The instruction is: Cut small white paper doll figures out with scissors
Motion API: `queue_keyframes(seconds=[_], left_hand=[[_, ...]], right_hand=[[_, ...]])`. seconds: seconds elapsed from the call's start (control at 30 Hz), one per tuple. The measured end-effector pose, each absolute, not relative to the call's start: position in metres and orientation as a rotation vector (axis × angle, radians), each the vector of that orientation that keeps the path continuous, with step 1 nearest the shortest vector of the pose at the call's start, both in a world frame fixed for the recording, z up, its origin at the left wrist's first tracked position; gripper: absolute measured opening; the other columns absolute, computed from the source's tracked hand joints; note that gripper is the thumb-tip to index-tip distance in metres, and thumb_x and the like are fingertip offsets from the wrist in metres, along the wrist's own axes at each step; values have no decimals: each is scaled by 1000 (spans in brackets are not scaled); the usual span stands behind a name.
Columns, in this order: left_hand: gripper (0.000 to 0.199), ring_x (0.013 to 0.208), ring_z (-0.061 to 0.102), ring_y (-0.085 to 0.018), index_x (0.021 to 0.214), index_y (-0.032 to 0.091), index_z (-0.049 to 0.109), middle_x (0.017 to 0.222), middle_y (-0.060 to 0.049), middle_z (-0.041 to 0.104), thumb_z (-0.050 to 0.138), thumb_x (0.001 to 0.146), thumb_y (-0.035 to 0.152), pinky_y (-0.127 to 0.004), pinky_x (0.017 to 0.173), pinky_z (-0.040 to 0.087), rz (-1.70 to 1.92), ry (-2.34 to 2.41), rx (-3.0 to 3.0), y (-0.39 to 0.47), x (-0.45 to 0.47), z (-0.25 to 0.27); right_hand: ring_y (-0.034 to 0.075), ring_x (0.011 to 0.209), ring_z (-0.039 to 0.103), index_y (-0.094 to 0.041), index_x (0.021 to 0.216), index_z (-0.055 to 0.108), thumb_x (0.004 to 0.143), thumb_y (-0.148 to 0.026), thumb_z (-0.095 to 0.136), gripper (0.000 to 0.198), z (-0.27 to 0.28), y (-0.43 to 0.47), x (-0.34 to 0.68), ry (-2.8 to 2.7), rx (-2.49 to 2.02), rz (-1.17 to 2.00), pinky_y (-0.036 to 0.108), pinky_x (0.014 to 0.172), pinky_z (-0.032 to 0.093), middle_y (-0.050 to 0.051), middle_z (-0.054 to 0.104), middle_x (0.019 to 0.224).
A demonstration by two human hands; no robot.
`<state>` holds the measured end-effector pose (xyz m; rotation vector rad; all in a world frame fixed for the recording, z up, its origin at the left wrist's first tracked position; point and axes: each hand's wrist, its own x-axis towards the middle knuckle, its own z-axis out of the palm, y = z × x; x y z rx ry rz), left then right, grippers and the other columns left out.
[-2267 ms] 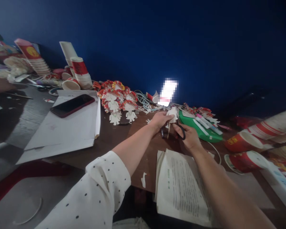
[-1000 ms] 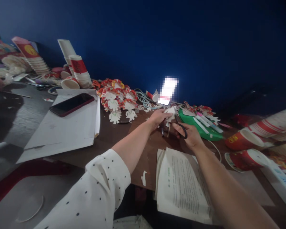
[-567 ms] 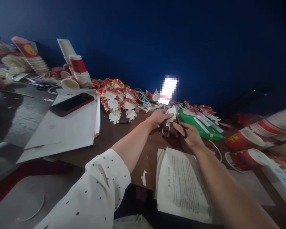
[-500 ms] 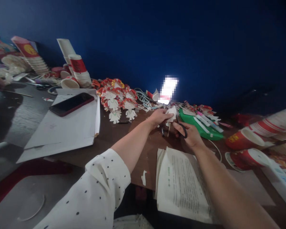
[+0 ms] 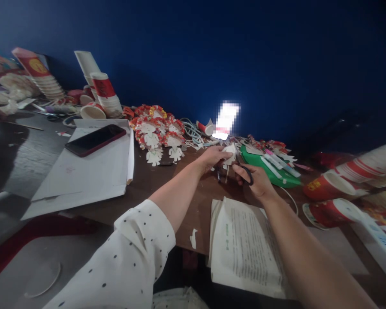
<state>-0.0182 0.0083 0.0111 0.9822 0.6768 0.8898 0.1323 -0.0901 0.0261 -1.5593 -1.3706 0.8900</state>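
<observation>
My left hand [image 5: 212,158] pinches a small white paper cutout [image 5: 230,153] between thumb and fingers, above the brown table. Scissors with dark handles [image 5: 250,176] are gripped in my right hand [image 5: 255,179], their blades close to the right side of the cutout; I cannot tell whether the blades touch it. Left of my hands lies a heap of paper dolls [image 5: 154,137] with white bodies and red, frilled heads. Under the cutout, a dark pen [image 5: 219,174] and a thin stick lie on the table.
A lit phone screen [image 5: 227,120] stands behind my hands. To the right are a green pouch [image 5: 286,182] with markers and red paper cups [image 5: 333,212]. A printed booklet [image 5: 244,249] lies in front. At left, a dark phone [image 5: 96,140] rests on white sheets [image 5: 80,176], near stacked cups [image 5: 107,94].
The paper cutout has shifted slightly in my left hand, showing more of its lower part. Both hands keep nearly the same place, and the whole view has moved a little.
</observation>
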Motion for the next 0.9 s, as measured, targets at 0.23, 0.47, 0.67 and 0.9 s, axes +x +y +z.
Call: queue_keyframes(seconds=[0.23,0.47,0.67,0.9], left_hand=[[20,55,56,-10,84,11,66,66,-1,64,80,74,21,-24,61,45,825,648,991,8,-17,12],[15,56,58,-10,80,12,65,67,-2,65,77,78,20,-24,61,47,816,629,996,8,-17,11],[19,55,57,-10,80,11,65,67,-2,65,80,76,22,-24,59,47,830,623,1007,9,-17,11],[23,57,57,-8,81,11,65,66,-1,63,83,75,25,-22,60,45,814,639,1010,10,-18,12]], right_hand=[[11,49,48,-19,58,63,69,-71,77,56,26,-89,134,-1452,-1539,877,27,51,38,-1,57,55],[11,49,48,-19,57,62,67,-72,78,56,29,-91,132,-1436,-1538,883,27,51,39,-1,57,53],[11,48,47,-19,56,62,67,-72,78,56,30,-92,132,-1435,-1546,870,26,50,39,-1,56,54],[11,48,47,-20,55,61,66,-73,78,57,32,-92,131,-1441,-1553,878,26,50,40,-1,56,53]])
